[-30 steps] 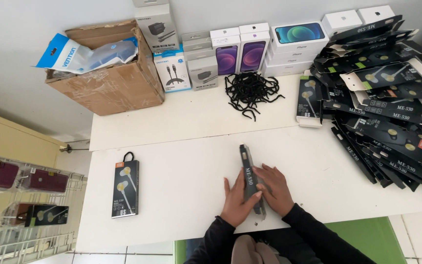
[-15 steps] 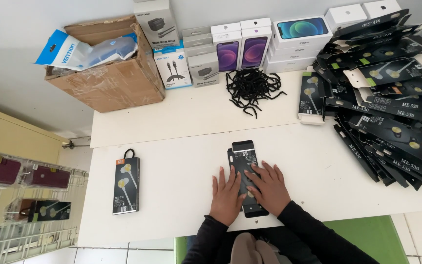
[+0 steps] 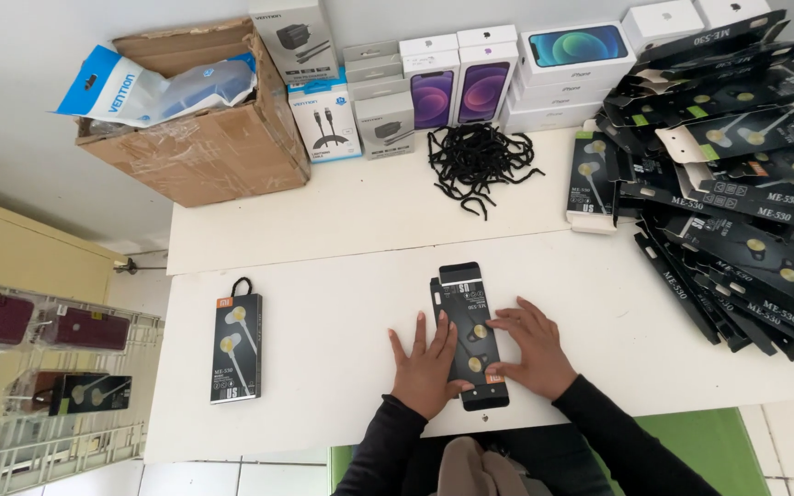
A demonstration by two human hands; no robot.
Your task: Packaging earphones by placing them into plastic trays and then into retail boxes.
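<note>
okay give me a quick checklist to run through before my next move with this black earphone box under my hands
1. Earphone box lies flat on the table: ok.
2. Left hand on its left edge: ok.
3. Right hand on its right edge: ok.
4. Both end flaps closed: cannot tell.
5. Black loops lie apart from the box: ok.
6. Finished box sits apart on the left: ok.

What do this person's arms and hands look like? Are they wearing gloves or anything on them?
No gloves: both the left hand and the right hand are bare, with no rings, watch or bracelets that I can make out. Both arms are covered by long, plain black sleeves that reach to the wrists, with no visible pattern or markings.
</note>
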